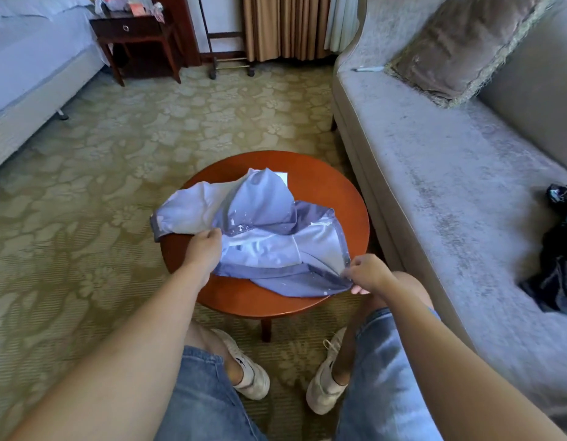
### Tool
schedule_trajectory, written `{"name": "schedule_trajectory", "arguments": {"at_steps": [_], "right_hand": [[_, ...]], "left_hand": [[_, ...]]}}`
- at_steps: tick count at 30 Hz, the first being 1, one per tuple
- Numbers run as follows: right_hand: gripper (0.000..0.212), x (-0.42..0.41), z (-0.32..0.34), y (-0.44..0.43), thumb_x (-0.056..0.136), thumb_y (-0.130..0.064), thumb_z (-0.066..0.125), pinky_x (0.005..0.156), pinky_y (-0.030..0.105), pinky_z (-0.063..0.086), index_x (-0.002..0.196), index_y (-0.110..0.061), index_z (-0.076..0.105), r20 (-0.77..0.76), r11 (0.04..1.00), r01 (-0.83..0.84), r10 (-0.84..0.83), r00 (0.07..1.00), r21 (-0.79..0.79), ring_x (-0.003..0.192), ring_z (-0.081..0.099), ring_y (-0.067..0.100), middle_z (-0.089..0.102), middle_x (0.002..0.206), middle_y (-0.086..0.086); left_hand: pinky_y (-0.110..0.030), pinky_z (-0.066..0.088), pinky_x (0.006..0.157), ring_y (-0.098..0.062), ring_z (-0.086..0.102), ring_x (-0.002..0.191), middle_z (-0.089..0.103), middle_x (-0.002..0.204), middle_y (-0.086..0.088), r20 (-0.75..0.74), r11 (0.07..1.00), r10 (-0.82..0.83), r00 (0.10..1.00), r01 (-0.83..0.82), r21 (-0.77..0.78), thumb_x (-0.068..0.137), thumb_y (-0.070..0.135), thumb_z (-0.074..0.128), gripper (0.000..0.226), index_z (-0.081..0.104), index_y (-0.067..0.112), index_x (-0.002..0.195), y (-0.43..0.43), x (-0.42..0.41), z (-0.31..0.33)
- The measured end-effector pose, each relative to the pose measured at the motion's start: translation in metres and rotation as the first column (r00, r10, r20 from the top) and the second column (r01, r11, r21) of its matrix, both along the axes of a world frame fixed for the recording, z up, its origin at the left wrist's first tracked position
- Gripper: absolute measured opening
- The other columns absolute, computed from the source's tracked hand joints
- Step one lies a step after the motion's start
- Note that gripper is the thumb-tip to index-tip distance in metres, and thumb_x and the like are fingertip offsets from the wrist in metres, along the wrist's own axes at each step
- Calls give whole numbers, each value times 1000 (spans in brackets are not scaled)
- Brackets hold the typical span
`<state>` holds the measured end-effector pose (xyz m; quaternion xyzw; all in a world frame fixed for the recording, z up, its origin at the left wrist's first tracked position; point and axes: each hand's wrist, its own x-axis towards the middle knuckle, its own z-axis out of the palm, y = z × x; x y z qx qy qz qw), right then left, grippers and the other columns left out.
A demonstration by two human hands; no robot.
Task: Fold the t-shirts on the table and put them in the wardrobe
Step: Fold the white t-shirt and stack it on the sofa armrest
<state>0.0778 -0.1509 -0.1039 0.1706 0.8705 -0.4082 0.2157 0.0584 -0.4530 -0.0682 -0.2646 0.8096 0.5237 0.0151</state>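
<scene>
A crumpled light-blue t-shirt (263, 230) with darker blue trim lies on the small round wooden table (323, 189) in front of me. My left hand (204, 249) grips the shirt's fabric near its left middle. At the table's near right edge my right hand (366, 273) pinches the darker hem. Part of the shirt bulges up toward the table's far side, with a white piece showing behind it. No wardrobe is in view.
A grey sofa (450, 192) with a brown cushion (460, 46) runs along the right; dark clothes (559, 268) lie on its seat. A bed (31, 58) stands at the left, a dark nightstand (132, 30) and a luggage rack (228, 58) at the back. Patterned carpet surrounds the table.
</scene>
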Motion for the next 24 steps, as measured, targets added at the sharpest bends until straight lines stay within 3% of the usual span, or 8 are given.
{"name": "schedule_trajectory", "arguments": {"at_steps": [3,5,8,10,13,16,19,24], "right_hand": [[19,-10,5,-1,82,-26,64,64,32,47,78,-7,62,-191,993,76,-57,980,95,70,63,24,68,72,6],[16,-18,7,-5,86,-25,60,69,32,44,91,-10,60,-298,985,126,-87,951,114,84,59,25,65,89,4],[7,-39,4,-15,89,-16,54,70,31,33,83,-16,50,-390,986,62,3,921,153,89,48,28,51,97,8],[4,-59,0,-20,91,-14,53,71,31,31,89,-16,50,-385,980,22,57,921,199,93,49,31,50,103,14],[13,-91,-7,-22,93,-23,53,69,33,33,92,-12,46,-333,973,39,40,942,228,86,48,31,53,100,16],[28,-117,-17,-23,88,-36,56,67,34,44,98,-11,63,-249,956,107,-38,968,272,89,58,35,61,100,14],[20,-128,-21,-33,87,-30,56,56,28,36,78,-13,56,-210,953,104,-44,977,284,73,55,32,59,78,10],[43,-125,-7,-35,95,-35,55,46,28,26,62,-10,43,-207,977,89,-49,977,193,50,37,19,45,60,4]], "left_hand": [[-32,35,71,-26,55,86,60,85,-13,-51,994,-62,997,58,-89,100,26,47,32,62,0,88,4,-3,-5],[-34,27,58,-24,43,69,43,65,-8,-76,983,-115,990,102,-155,99,27,51,36,49,3,71,4,-5,-3],[-28,23,50,-19,34,61,34,62,-10,-142,963,-190,971,156,-222,98,27,54,40,43,2,68,5,-5,-3],[-24,24,48,-18,33,60,34,63,-10,-176,956,-215,961,170,-240,98,25,54,41,43,-1,68,5,-8,-4],[-22,27,49,-20,37,62,39,64,-12,-216,963,-187,958,136,-232,99,25,52,42,44,-4,70,1,-16,-7],[-21,27,51,-18,38,60,40,62,-5,-251,973,-130,959,74,-220,100,25,50,41,42,5,65,-5,-25,-6],[-23,26,50,-16,37,59,37,60,-3,-215,971,-148,965,101,-215,102,25,46,42,36,11,63,-7,-34,-6],[-20,29,51,-10,36,58,36,60,2,-182,974,-168,969,135,-181,102,21,43,41,35,15,62,1,-42,-3]]}}
